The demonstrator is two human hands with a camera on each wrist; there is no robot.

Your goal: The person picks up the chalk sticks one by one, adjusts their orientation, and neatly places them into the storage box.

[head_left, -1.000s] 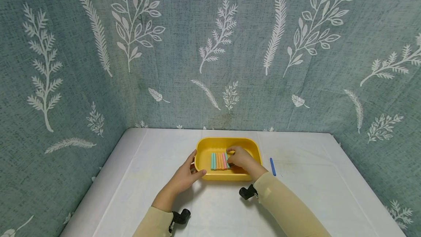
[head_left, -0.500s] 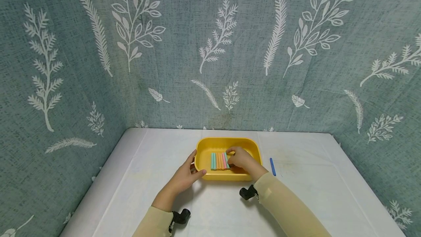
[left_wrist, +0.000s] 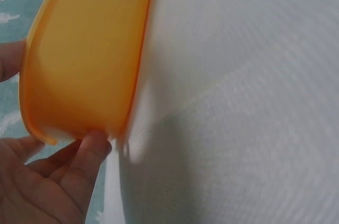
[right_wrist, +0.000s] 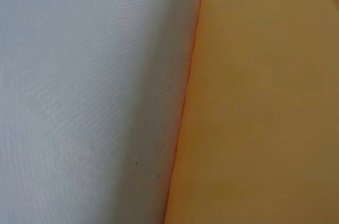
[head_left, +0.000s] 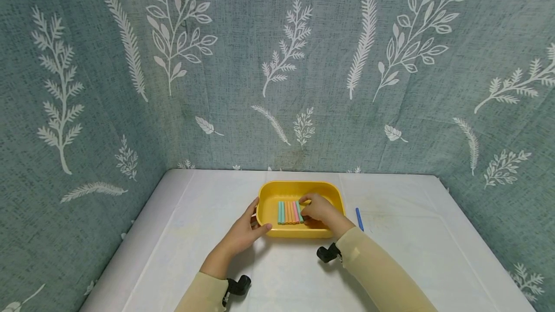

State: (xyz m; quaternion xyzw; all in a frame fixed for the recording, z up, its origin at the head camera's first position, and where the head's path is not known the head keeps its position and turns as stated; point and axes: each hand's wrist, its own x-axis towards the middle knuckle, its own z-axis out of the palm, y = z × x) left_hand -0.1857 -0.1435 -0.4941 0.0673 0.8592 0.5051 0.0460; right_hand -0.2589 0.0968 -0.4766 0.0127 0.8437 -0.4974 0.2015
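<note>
A yellow tray (head_left: 299, 185) sits mid-table and holds a row of several coloured sticks (head_left: 287, 212) lying side by side. My left hand (head_left: 249, 225) grips the tray's near left corner, thumb on the front wall and fingers along the left side. The left wrist view shows that thumb (left_wrist: 87, 155) against the tray's outer wall (left_wrist: 90, 60). My right hand (head_left: 305, 209) reaches into the tray, its curled fingers and thumb pinching the green stick (head_left: 299, 210) at the row's right end. The right wrist view shows only the tray wall (right_wrist: 265, 102) and the white table (right_wrist: 90, 91).
A single blue stick (head_left: 359, 219) lies on the white table (head_left: 412, 235) just right of the tray. Patterned teal fabric walls (head_left: 277, 61) close in the table at the back and on both sides.
The right hand's fingers have shifted very slightly at the right end of the stick row. The left hand and the tray have stayed put.
</note>
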